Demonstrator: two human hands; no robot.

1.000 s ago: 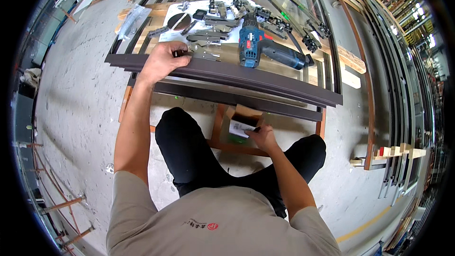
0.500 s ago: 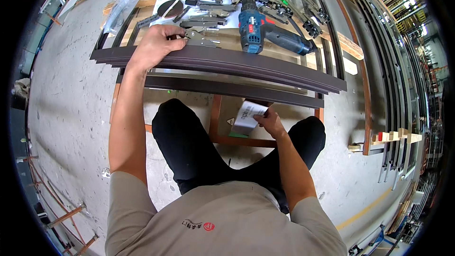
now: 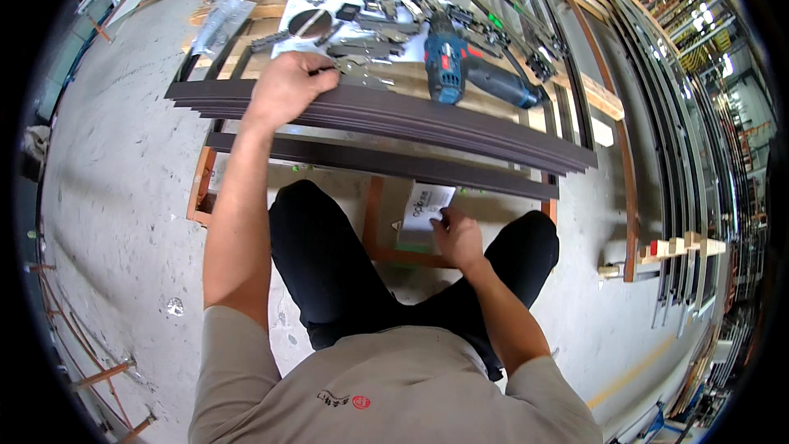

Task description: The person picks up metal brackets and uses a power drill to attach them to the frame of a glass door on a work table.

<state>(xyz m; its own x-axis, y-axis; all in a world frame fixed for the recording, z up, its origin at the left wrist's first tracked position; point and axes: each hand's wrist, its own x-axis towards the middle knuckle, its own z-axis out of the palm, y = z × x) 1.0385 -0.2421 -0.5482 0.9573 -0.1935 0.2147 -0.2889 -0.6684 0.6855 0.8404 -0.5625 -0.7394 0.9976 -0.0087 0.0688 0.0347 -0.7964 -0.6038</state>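
My left hand (image 3: 294, 89) reaches over the dark brown metal profiles (image 3: 460, 119). Its thumb and fingers close on one end of a flat silver metal bracket (image 3: 362, 74). Down between my knees, my right hand (image 3: 459, 238) grips the right edge of a white printed packet (image 3: 421, 207). Part of that packet lies under the fingers. Right of the bracket, a blue and black cordless drill (image 3: 446, 66) lies on its side. Several grey metal fittings (image 3: 370, 48) and a round dark disc (image 3: 311, 25) lie behind the bracket.
A clear plastic bag (image 3: 222, 23) sits at the left of the bench. Black rods with green marks (image 3: 493, 16) run along the far right. Beneath the profiles stands a brown metal frame (image 3: 374, 222). Long dark profiles (image 3: 670, 173) are stacked at right.
The white packet has gone from tilted to more upright, and my right hand has moved slightly down and left. My left hand stays at the bracket while the view has shifted a little.
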